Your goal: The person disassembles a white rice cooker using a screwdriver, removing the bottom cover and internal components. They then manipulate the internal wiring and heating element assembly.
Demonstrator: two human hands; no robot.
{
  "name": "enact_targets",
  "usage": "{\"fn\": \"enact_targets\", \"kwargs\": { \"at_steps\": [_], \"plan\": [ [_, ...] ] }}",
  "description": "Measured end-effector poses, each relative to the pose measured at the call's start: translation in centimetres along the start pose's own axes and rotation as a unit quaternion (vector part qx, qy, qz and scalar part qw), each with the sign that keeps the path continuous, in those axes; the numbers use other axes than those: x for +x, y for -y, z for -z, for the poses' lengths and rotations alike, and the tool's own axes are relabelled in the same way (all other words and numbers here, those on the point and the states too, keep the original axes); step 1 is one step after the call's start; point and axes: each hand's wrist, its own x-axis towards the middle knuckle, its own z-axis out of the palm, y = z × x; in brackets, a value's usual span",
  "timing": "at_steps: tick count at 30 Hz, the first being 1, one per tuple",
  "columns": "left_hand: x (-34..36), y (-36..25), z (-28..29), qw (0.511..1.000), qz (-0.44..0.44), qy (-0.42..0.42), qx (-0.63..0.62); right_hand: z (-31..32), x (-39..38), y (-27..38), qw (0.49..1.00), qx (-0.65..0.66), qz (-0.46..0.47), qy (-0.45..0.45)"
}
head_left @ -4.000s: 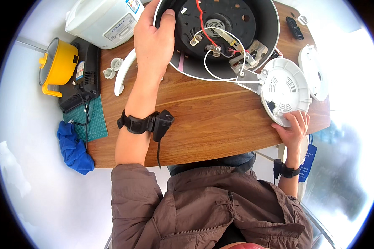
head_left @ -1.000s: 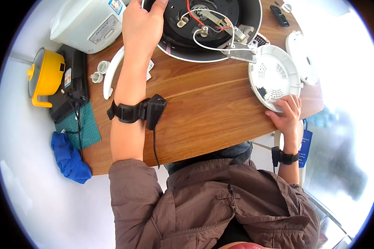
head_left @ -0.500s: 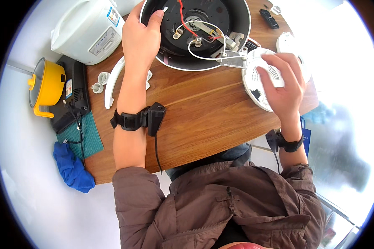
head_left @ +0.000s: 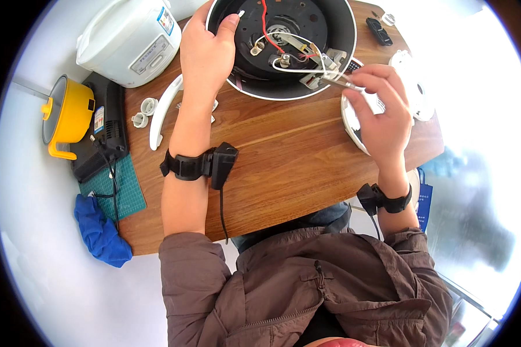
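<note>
Centrally at top of frame: upturned black cooker base [head_left: 283, 46] with exposed wiring, resting on wooden tabletop [head_left: 283, 156]. Left hand [head_left: 205, 55] clamped over its left rim, thumb inside. Right hand [head_left: 379, 113] pinching thin metal tool [head_left: 333, 80] at right rim, covering part of white round lid [head_left: 353, 124]. Upper left: white rice cooker [head_left: 130, 37], yellow pot [head_left: 66, 115], white curved handle [head_left: 162, 110]. Lower left: blue cloth [head_left: 101, 231].

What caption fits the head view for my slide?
Left hand steadies an opened cooker base on a wooden table; right hand holds a thin tool by its wiring.
</note>
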Motion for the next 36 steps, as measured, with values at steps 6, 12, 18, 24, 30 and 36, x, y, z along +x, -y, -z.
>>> {"fn": "enact_targets", "kwargs": {
  "at_steps": [6, 12, 18, 24, 30, 36],
  "plan": [
    [0.1, -0.2, 0.3, 1.0, 0.017, 0.008, 0.004, 0.0, 0.9, 0.1, 0.938, 0.253, -0.238, 0.019],
    [0.1, 0.4, -0.1, 1.0, -0.01, -0.003, -0.01, 0.0, 1.6, 0.1, 0.92, 0.303, -0.247, 0.024],
    [0.2, 0.0, 0.2, 1.0, -0.01, 0.013, 0.003, -0.1, 1.8, 0.0, 0.898, 0.355, -0.258, 0.012],
    [0.2, -0.2, 0.3, 1.0, -0.01, 0.018, 0.0, -0.1, 2.0, -0.2, 0.89, 0.381, -0.25, 0.016],
    [0.2, -0.6, 0.3, 1.0, 0.009, 0.019, -0.009, -0.2, 2.6, -1.3, 0.927, 0.31, -0.208, -0.033],
    [0.1, -0.3, 0.2, 0.999, 0.032, 0.006, 0.022, -0.3, 4.2, -1.7, 0.972, 0.182, -0.11, -0.097]
  ]
}}
